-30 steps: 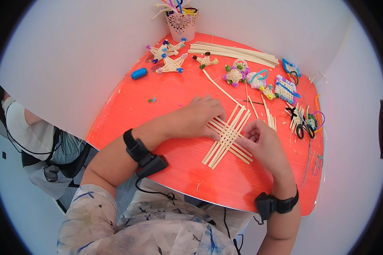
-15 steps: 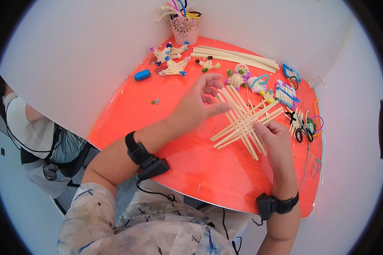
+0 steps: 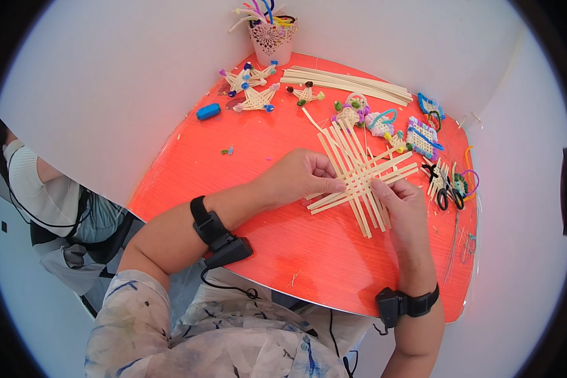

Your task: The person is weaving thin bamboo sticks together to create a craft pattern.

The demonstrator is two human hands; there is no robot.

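Observation:
A piece of woven pale flat strips (image 3: pixel 361 178), crossed in the middle with loose ends sticking out on all sides, is held up between my hands over the red table. My left hand (image 3: pixel 314 173) pinches its left side, the thumb on top and the other fingers curled partly out of sight. On the right side my right hand (image 3: pixel 402 198) grips it with the thumb over the weave; the fingers beneath are hidden. One longer strip (image 3: pixel 311 120) juts out at the upper left of the weave.
On the red table (image 3: pixel 233 183) lie woven stars (image 3: pixel 257 99), a bundle of strips (image 3: pixel 346 84), a blue object (image 3: pixel 208 111), black-handled scissors (image 3: pixel 448 195) and woven pieces trimmed in colour (image 3: pixel 424 137). A pot of pipe cleaners (image 3: pixel 272 43) stands at the back. Another person (image 3: pixel 44 176) sits beyond the left partition.
My left hand has come down and right from above the weave and now pinches its left side. The weave has turned slightly, and a strip now juts out at its upper left.

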